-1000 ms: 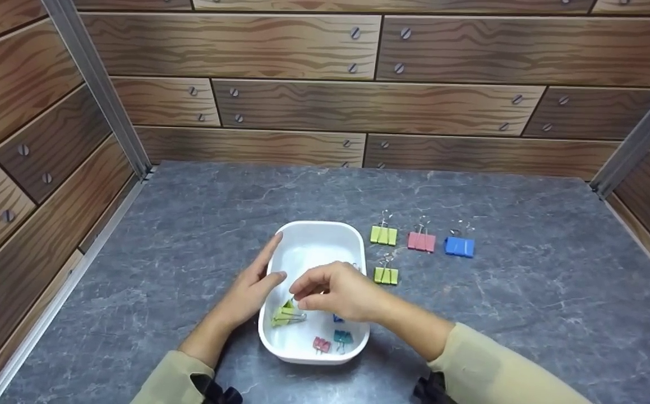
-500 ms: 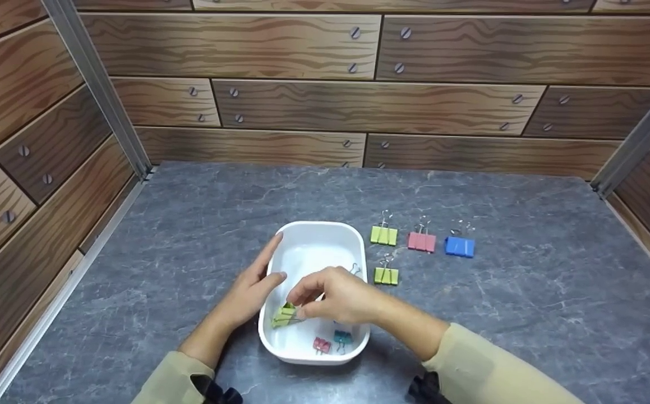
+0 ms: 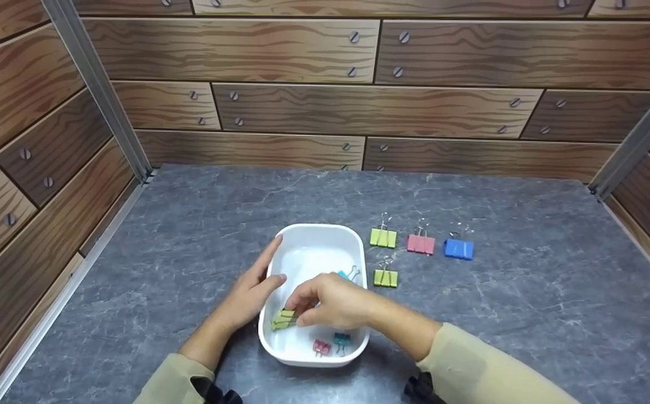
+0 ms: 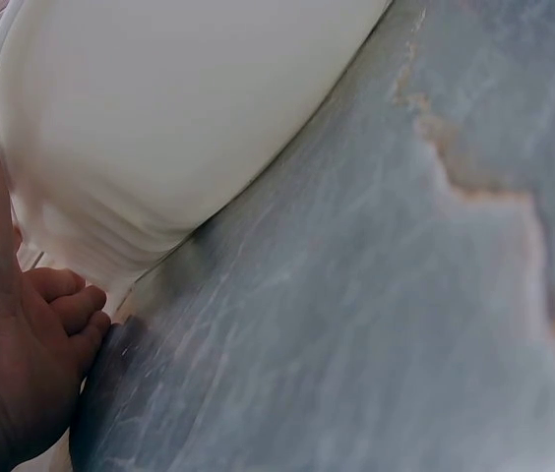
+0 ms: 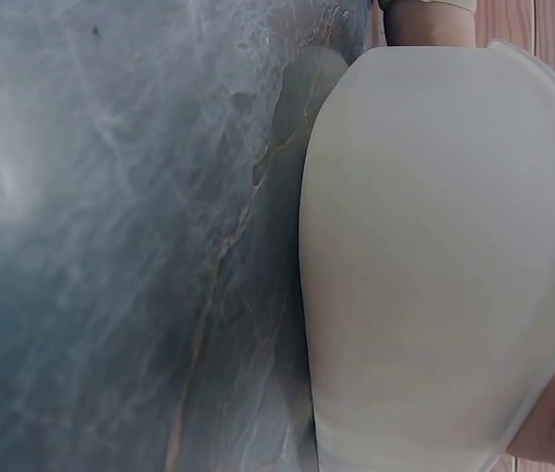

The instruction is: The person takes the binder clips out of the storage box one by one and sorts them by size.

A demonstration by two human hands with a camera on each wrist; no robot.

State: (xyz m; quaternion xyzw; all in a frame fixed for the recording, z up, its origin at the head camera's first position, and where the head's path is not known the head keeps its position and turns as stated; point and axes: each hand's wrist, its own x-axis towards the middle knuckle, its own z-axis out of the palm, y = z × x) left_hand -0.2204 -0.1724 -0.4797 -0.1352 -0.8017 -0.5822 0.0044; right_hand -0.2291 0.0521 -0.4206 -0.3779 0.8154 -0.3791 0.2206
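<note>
Green binder clip point(image 3: 282, 319), metal handles, in white tray point(image 3: 318, 242).

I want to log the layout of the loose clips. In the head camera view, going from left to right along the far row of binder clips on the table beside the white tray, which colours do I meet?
Green binder clip → pink binder clip → blue binder clip.

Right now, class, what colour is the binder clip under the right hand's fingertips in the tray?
Green binder clip, clearest in the head view.
</note>
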